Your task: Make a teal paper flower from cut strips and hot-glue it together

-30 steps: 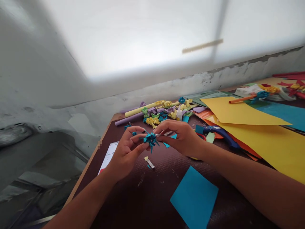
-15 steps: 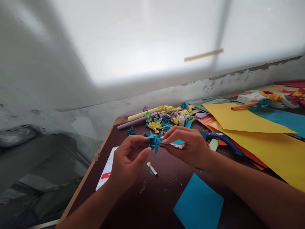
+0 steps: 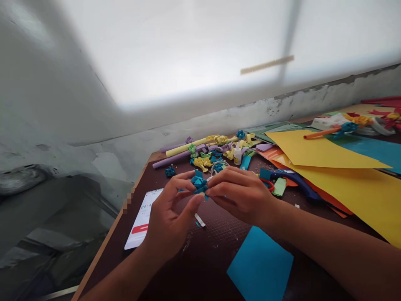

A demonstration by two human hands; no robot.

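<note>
Below, dark tabletop [image 3: 188, 276] beside scuffed wall [image 3: 266, 108]

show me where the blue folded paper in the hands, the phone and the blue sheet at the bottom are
Blue folded paper [image 3: 198, 181]: head view, on its visible folds.
Phone [image 3: 140, 219]: head view, on its lit screen.
Blue sheet [image 3: 260, 263]: head view, mid visible face.

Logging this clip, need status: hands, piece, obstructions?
Left fingers and right fingers on blue paper flower. Held above table. Phone, blue sheet nearby, neither in the way.
</note>
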